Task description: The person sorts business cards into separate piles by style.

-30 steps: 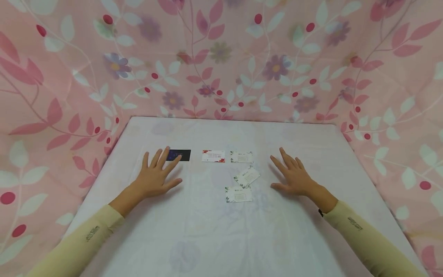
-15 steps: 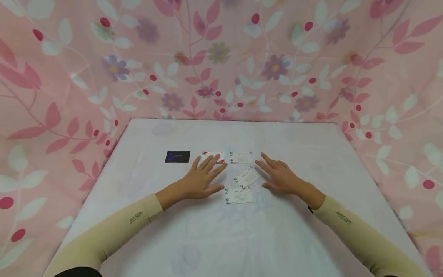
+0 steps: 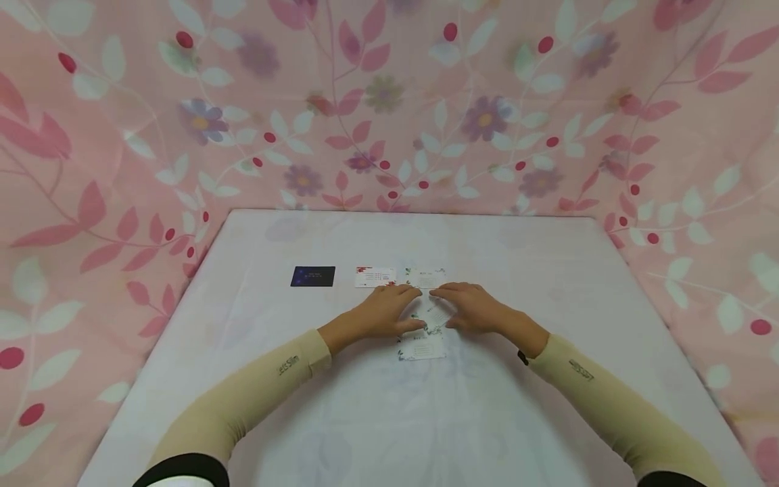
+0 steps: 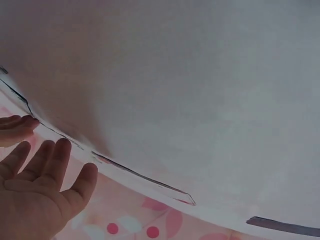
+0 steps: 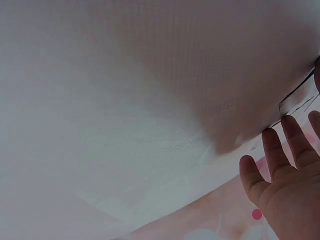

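Note:
In the head view my left hand (image 3: 386, 311) and right hand (image 3: 477, 308) face each other, fingers extended, on either side of a tilted white card (image 3: 435, 315) with green leaf corners. Their fingertips overlap its upper edge in this view. Both wrist views show the left hand (image 4: 40, 195) and right hand (image 5: 290, 180) with spread fingers and nothing between them. Just beyond the fingertips lies another leaf-patterned card (image 3: 425, 276); a third one (image 3: 422, 348) lies nearer me, below the tilted card. The card with red flowers (image 3: 375, 276) is partly behind the left fingers.
A dark blue-black card (image 3: 313, 276) lies farther left in the back row. The cards are on a white cloth-covered table (image 3: 389, 419). Pink floral fabric (image 3: 389, 101) rises behind the table's back edge and along both sides.
My left hand has moved right, from the dark card past the red-flowered one to the tilted card. The right hand has moved left toward it. The cards stay where they were.

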`<control>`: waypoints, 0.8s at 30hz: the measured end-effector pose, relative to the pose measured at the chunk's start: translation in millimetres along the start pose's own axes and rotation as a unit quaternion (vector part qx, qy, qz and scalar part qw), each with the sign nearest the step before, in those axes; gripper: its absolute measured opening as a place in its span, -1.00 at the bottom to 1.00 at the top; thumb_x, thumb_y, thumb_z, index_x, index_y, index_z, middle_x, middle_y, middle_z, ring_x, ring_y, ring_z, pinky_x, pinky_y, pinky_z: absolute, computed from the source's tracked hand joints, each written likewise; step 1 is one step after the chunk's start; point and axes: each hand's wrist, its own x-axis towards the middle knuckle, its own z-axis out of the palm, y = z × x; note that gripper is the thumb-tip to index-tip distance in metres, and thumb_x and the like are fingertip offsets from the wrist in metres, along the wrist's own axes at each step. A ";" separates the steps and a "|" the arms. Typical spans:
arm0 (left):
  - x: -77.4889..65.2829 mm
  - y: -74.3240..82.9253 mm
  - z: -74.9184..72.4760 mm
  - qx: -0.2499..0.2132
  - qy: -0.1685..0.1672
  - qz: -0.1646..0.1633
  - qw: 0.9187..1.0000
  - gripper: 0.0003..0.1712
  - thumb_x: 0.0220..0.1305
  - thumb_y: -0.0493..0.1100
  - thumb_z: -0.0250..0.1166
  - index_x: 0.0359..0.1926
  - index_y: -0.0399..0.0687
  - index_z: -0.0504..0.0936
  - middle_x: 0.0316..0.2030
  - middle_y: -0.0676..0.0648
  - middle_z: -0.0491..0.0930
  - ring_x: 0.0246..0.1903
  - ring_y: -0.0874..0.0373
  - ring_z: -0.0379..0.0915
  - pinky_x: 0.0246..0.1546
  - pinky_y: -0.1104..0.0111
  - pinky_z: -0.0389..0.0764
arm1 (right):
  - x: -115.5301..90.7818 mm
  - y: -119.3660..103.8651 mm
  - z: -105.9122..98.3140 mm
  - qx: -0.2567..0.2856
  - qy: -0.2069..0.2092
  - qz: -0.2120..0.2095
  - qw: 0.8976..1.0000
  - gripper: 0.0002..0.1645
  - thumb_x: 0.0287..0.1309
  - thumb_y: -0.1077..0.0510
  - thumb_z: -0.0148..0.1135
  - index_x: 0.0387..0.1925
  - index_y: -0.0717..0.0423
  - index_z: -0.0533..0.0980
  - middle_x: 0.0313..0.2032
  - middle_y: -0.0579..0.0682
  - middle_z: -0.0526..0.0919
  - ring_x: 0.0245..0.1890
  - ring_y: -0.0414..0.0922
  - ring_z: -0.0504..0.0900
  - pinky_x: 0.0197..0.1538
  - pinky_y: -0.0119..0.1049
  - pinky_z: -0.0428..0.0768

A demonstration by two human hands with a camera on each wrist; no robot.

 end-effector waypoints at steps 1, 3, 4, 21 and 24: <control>2.6 0.9 0.5 -0.007 -0.005 -0.005 1.000 -0.09 0.26 0.43 0.15 0.45 0.04 0.26 0.40 -0.04 0.34 0.41 0.04 0.22 0.35 -0.06 0.26 | 1.8 0.0 -1.0 0.002 0.001 0.001 1.000 -0.16 0.01 0.09 0.52 0.33 0.12 0.41 0.25 0.15 0.52 0.28 0.13 0.47 0.25 0.17 0.44; 7.6 1.3 1.9 -0.014 -0.011 -0.012 1.000 -0.09 0.21 0.41 0.23 0.42 0.05 0.29 0.34 -0.02 0.41 0.36 0.06 0.30 0.32 -0.02 0.32 | 5.4 1.2 -2.2 0.007 0.003 0.004 1.000 -0.20 -0.02 0.09 0.54 0.28 0.13 0.46 0.18 0.14 0.56 0.21 0.12 0.51 0.21 0.12 0.48; 9.8 1.1 2.1 -0.018 -0.010 -0.014 1.000 -0.09 0.18 0.39 0.27 0.41 0.04 0.32 0.30 -0.01 0.45 0.32 0.06 0.35 0.30 0.01 0.35 | 7.1 2.2 -2.4 0.007 0.004 0.005 1.000 -0.23 -0.04 0.09 0.55 0.24 0.12 0.49 0.14 0.13 0.57 0.17 0.11 0.53 0.18 0.11 0.49; 18.9 -2.6 -0.1 -0.014 -0.009 -0.009 1.000 -0.29 0.09 0.18 0.47 0.24 0.04 0.55 0.19 -0.01 0.52 0.12 0.05 0.43 0.09 0.08 0.46 | 15.8 11.7 -0.5 0.054 0.015 0.039 0.998 -0.38 -0.16 -0.17 0.59 -0.16 0.12 0.59 -0.18 -0.03 0.60 -0.10 -0.03 0.52 0.04 -0.05 0.46; 18.6 -2.2 0.4 -0.011 -0.009 -0.009 1.000 -0.30 0.09 0.19 0.47 0.23 0.05 0.56 0.14 0.00 0.53 0.08 0.07 0.43 0.06 0.11 0.46 | 15.0 12.1 1.5 0.051 0.016 0.046 0.997 -0.36 -0.18 -0.21 0.58 -0.18 0.11 0.57 -0.19 -0.04 0.58 -0.10 -0.02 0.50 0.05 -0.05 0.45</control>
